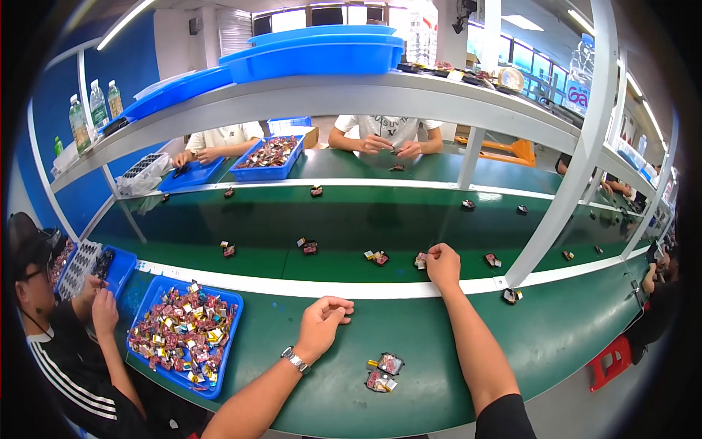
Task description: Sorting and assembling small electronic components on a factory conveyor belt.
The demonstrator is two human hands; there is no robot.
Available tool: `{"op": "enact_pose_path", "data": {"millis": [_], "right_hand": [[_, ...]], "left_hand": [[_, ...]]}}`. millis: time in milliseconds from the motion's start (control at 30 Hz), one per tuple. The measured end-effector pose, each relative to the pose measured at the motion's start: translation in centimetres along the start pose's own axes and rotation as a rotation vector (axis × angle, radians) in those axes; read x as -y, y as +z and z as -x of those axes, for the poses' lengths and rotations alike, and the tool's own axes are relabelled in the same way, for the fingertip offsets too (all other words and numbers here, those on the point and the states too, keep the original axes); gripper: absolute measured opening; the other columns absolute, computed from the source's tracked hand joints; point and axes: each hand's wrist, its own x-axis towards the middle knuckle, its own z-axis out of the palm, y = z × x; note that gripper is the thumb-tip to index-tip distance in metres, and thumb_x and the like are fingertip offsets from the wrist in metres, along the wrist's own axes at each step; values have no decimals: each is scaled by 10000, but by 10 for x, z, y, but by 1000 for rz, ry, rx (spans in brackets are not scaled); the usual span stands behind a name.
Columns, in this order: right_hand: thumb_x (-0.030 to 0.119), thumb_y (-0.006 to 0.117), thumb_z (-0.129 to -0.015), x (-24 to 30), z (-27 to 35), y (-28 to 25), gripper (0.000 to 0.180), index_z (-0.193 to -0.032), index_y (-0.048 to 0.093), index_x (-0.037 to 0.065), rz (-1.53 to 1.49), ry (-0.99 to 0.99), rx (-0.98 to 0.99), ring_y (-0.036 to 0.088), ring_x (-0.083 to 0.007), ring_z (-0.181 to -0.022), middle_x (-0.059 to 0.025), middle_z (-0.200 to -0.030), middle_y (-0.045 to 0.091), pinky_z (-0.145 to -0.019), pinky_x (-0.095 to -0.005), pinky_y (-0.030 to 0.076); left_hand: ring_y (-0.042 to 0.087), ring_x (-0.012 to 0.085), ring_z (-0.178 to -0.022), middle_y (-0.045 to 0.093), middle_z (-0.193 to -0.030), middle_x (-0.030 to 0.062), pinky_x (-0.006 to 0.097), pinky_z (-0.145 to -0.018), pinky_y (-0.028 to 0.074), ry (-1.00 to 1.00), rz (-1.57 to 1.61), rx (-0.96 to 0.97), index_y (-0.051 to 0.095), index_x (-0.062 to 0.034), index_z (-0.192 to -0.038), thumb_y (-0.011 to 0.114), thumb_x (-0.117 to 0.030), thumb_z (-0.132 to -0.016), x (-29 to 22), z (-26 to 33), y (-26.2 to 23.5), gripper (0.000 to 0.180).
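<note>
The right hand (443, 265) has its fingers bent down at the edge of a small circuit piece (421, 261) lying on the green belt (351, 227); whether they pinch it, I cannot tell. The left hand (322, 325) hovers over the green bench (446, 366), loosely curled, part open and empty. Between the forearms lie two more pieces (384, 372) (one just behind the other). Left of the left hand sits a blue tray (231, 338) heaped with similar pieces, near a seated co-worker (73, 366).
</note>
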Motion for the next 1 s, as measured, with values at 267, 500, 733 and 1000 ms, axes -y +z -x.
{"op": "enact_pose_path", "data": {"millis": [267,500,733,1000], "right_hand": [[241,766,-776,64,30,44,427,-1104,611,16,50,-232,146,563,-365,-1025,-162,-1072,617,-897,-445,475],[116,799,-735,62,43,11,481,-1168,603,40,-351,-286,470,573,-284,-1026,-118,-1074,649,-904,-388,482],[64,766,-758,89,91,-59,548,-1273,583,91,-444,-487,797,520,-274,-1112,-59,-1175,635,-1020,-397,434],[108,713,-811,96,114,-55,357,-1154,613,91,-354,-472,545,574,-279,-1032,-84,-1092,602,-831,-391,501]], "left_hand": [[652,170,-956,669,-1071,128,300,-811,557,-18,-69,0,603,39,-1075,526,-14,-959,-2,1,-1,149],[645,173,-890,656,-1093,143,298,-789,546,-146,-9,-23,534,31,-1199,474,-162,-1021,-16,-5,-2,269],[590,122,-893,601,-1165,62,280,-756,514,-358,47,436,500,3,-1356,421,-279,-1054,-29,-11,-5,421],[638,149,-973,620,-1166,76,308,-878,557,-315,56,294,482,-44,-1388,462,-111,-1017,-42,-8,9,377]]}}
